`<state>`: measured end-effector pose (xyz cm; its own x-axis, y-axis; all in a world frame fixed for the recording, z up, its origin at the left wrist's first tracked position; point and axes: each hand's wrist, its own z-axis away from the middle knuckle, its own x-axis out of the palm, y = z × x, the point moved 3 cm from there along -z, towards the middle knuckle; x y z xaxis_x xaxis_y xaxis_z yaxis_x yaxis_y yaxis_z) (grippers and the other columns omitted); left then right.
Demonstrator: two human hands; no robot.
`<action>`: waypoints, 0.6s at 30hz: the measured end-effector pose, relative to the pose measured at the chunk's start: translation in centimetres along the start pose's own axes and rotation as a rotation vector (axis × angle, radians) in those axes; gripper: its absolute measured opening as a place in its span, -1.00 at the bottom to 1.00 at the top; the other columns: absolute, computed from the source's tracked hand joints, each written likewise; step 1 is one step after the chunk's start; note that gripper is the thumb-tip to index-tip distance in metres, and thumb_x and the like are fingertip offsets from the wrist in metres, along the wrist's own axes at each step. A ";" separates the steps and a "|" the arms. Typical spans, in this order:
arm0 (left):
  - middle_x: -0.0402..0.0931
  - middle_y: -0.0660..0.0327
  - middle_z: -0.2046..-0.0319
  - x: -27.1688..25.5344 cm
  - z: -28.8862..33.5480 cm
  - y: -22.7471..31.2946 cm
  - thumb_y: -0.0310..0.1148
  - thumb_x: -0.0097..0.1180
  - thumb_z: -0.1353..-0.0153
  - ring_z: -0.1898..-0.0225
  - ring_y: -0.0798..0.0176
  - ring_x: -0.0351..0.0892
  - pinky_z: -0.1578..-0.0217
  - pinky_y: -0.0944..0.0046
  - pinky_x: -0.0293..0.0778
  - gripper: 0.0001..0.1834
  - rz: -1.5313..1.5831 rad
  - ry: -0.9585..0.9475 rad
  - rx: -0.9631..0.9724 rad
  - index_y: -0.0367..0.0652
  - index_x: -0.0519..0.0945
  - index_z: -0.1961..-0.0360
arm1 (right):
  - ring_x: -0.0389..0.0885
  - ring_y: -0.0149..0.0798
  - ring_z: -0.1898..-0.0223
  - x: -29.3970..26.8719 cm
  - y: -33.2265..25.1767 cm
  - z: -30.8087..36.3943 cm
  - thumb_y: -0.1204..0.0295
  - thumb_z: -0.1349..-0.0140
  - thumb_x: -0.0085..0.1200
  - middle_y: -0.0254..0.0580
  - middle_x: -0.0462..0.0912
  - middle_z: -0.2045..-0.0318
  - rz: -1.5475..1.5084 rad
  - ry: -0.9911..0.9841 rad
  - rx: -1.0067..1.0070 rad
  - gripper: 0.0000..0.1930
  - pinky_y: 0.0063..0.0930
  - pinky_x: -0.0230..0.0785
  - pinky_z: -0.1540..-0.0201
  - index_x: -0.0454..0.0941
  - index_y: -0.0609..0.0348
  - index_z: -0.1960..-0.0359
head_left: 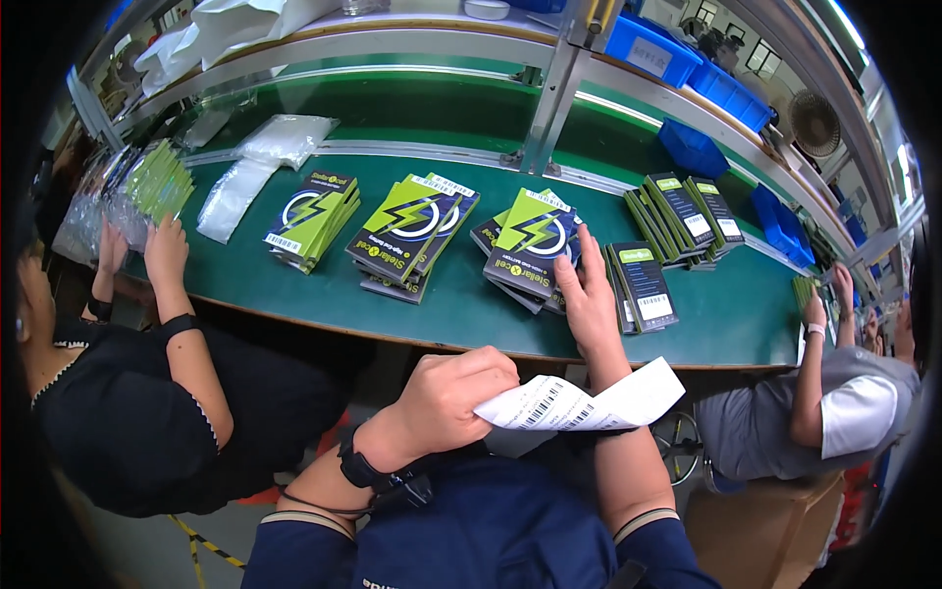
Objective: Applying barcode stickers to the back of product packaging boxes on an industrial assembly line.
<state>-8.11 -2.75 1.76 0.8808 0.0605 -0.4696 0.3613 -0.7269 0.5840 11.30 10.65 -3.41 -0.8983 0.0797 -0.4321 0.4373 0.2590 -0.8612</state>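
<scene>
I see box piles point(407, 236) L of R hand point(594, 304), blue bin point(692, 145) beyond. R fingers open, beside blk/green box stack point(530, 240). L hand point(446, 398) pinches curled wht barcode strip point(569, 404), hiding pt of R forearm point(628, 481).

The table point(456, 312) is coloured green. On it, boxes point(530, 240) are patterned in lime green and near-black, marked with a jagged bolt and white ring. In front of it, a white label strip point(579, 402) is striped with black barcodes. Above it, a bin point(643, 49) is coloured blue.
</scene>
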 end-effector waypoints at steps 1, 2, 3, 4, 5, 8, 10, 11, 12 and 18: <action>0.67 0.17 0.36 -0.1 0.1 -0.1 -0.50 0.41 0.05 0.44 0.18 0.70 0.47 0.30 0.56 -0.84 0.001 0.013 -0.001 -0.23 0.70 0.38 | 0.03 0.23 -0.53 0.5 -0.4 -0.4 -0.08 -0.40 0.04 0.40 0.01 -0.50 -0.006 -0.019 0.033 -0.19 -0.20 -0.01 -0.49 0.13 0.13 -0.52; 0.67 0.17 0.35 -0.2 0.1 -0.2 -0.50 0.40 0.04 0.43 0.17 0.70 0.45 0.29 0.58 -0.83 0.018 0.008 -0.006 -0.23 0.71 0.37 | 0.03 0.23 -0.53 0.9 -0.6 -0.9 -0.08 -0.40 0.04 0.40 0.01 -0.50 0.001 -0.028 0.026 -0.19 -0.20 -0.01 -0.49 0.13 0.13 -0.52; 0.67 0.16 0.34 -0.2 0.2 -0.3 -0.51 0.40 0.03 0.42 0.16 0.70 0.43 0.28 0.59 -0.83 0.033 0.002 -0.012 -0.23 0.71 0.36 | 0.05 0.20 -0.53 1.4 -0.6 -1.4 -0.07 -0.40 0.05 0.37 0.02 -0.50 -0.035 -0.036 0.040 -0.21 -0.22 0.00 -0.48 0.15 0.10 -0.52; 0.67 0.16 0.34 -0.3 0.2 -0.5 -0.51 0.40 0.03 0.42 0.16 0.70 0.43 0.28 0.59 -0.83 0.031 0.014 -0.017 -0.23 0.71 0.36 | 0.08 0.17 -0.53 1.9 -0.7 -1.8 -0.05 -0.40 0.05 0.35 0.02 -0.51 -0.073 -0.047 0.057 -0.23 -0.23 0.01 -0.48 0.16 0.07 -0.51; 0.67 0.15 0.32 -0.3 0.2 -0.8 -0.51 0.40 0.03 0.39 0.14 0.71 0.40 0.27 0.60 -0.79 0.030 0.029 -0.040 -0.23 0.71 0.31 | 0.11 0.13 -0.52 2.4 -0.9 -2.1 -0.01 -0.41 0.06 0.31 0.01 -0.52 -0.083 -0.037 0.073 -0.26 -0.27 0.02 -0.47 0.19 0.04 -0.51; 0.66 0.17 0.26 -0.3 0.4 -1.4 -0.53 0.35 0.01 0.32 0.11 0.71 0.34 0.23 0.63 -0.71 0.013 0.075 -0.085 -0.20 0.69 0.18 | 0.11 0.12 -0.52 4.7 -1.7 -3.0 0.03 -0.41 0.07 0.32 0.01 -0.52 -0.140 -0.043 0.043 -0.28 -0.27 0.03 -0.47 0.19 0.05 -0.51; 0.64 0.19 0.22 -0.5 0.4 -1.7 -0.54 0.31 0.00 0.29 0.11 0.70 0.30 0.21 0.63 -0.65 -0.004 0.100 -0.101 -0.17 0.67 0.11 | 0.06 0.11 -0.54 6.1 -2.0 -3.5 0.04 -0.42 0.07 0.33 -0.03 -0.53 -0.209 -0.087 0.051 -0.28 -0.28 0.02 -0.48 0.17 0.05 -0.52; 0.64 0.19 0.20 -0.5 0.4 -1.7 -0.53 0.32 -0.01 0.27 0.11 0.71 0.29 0.20 0.64 -0.61 -0.005 0.103 -0.116 -0.15 0.66 0.06 | 0.04 0.11 -0.54 6.8 -1.9 -3.9 0.03 -0.42 0.07 0.33 -0.04 -0.53 -0.272 -0.114 0.042 -0.27 -0.29 0.01 -0.48 0.16 0.04 -0.52; 0.64 0.19 0.18 -0.5 0.4 -1.7 -0.53 0.32 -0.01 0.26 0.11 0.71 0.28 0.19 0.65 -0.56 -0.008 0.105 -0.130 -0.14 0.66 0.01 | 0.03 0.11 -0.55 7.4 -1.8 -4.1 0.02 -0.42 0.08 0.33 -0.05 -0.53 -0.336 -0.141 0.033 -0.26 -0.29 0.00 -0.48 0.15 0.04 -0.53; 0.62 0.23 0.21 -0.8 -0.1 -0.4 -0.55 0.33 0.01 0.26 0.14 0.69 0.29 0.21 0.64 -0.61 -0.066 0.130 -0.119 -0.10 0.74 0.08 | 0.03 0.11 -0.55 8.8 -2.3 -3.7 0.03 -0.44 0.04 0.33 -0.02 -0.53 -0.427 -0.219 0.008 -0.26 -0.30 -0.02 -0.49 0.11 0.03 -0.54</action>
<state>-8.89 -2.38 1.96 0.8832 0.1992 -0.4246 0.4467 -0.6330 0.6322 2.24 14.32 -4.28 -0.9678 -0.2369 -0.0846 0.0322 0.2168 -0.9757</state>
